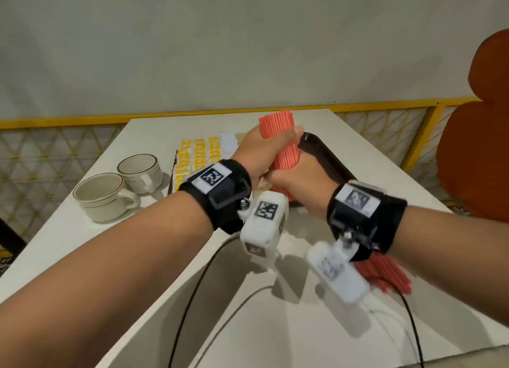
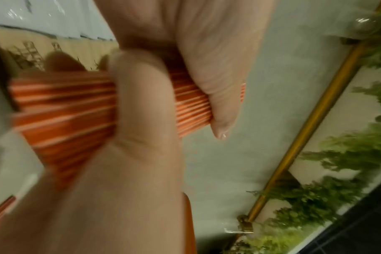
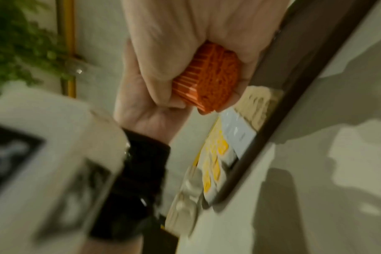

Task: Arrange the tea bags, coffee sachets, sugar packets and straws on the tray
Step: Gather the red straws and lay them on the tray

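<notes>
A thick bundle of red straws [image 1: 281, 141] stands tilted above the near end of the dark brown tray [image 1: 327, 161]. My left hand [image 1: 271, 147] grips its upper half and my right hand [image 1: 292, 180] grips the lower half just below. The wrist views show the straws [image 2: 61, 116] squeezed in curled fingers, and the bundle's end [image 3: 209, 77] sticks out of my right hand [image 3: 196, 34]. Rows of yellow sachets [image 1: 198, 155] and white packets [image 1: 228, 141] lie on the tray's left part. More red straws [image 1: 385, 274] lie loose on the table under my right wrist.
Two beige cups [image 1: 121, 186] stand on the white table [image 1: 371, 152] left of the tray. Black cables [image 1: 198, 290] run across the near table. An orange chair back [image 1: 479, 136] stands at the right, and a yellow railing [image 1: 82, 119] runs behind the table.
</notes>
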Available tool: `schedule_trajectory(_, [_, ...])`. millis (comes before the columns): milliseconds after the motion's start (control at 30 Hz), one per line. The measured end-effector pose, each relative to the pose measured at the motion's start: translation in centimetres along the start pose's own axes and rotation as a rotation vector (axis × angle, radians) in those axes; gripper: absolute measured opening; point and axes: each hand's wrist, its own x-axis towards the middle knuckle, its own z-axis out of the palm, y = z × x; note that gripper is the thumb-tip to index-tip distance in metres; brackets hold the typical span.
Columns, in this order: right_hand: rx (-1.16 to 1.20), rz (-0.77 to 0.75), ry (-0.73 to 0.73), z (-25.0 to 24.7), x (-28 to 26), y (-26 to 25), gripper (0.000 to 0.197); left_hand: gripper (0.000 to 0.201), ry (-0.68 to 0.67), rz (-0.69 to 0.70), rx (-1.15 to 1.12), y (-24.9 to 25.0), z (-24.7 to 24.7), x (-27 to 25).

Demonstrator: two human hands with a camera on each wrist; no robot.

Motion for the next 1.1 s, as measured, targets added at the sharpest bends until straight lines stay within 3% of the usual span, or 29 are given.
schedule_trajectory(167, [-0.133, 0.206, -0.095, -5.6, 6.5, 0.3, 0.037, 0.047, -0.129, -0.284, 0.032, -2.7, 2.4, 6.3])
schedule_trajectory(300, [-0.337, 0.356, -0.163, -8.4, 11.3, 1.8, 0.049, 0.031, -0.157, -0.428, 0.342, -3.2, 2.9, 11.3])
schedule_trajectory(367, [-0.409, 0.401, -0.174, -9.1, 13.6, 2.5, 0.042, 0.033, -0.163, -0.471, 0.431, -3.4, 3.1, 13.3])
schedule_trajectory(533, [-0.619, 0.445, -0.158, -9.7, 17.3, 2.6, 0.022, 0.045, -0.122, -0.506, 0.402, -5.1, 3.6, 17.5])
schedule_trajectory(767, [-0.741, 0.424, -0.165, -10.3, 20.4, 3.8, 0.024, 0.043, -0.134, -0.468, 0.568, -6.1, 5.2, 20.4])
schedule_trajectory(1100, [-0.917, 0.376, -0.144, -11.1, 20.5, 3.3, 0.030, 0.035, -0.212, -0.363, 0.949, -6.1, 5.2, 21.1])
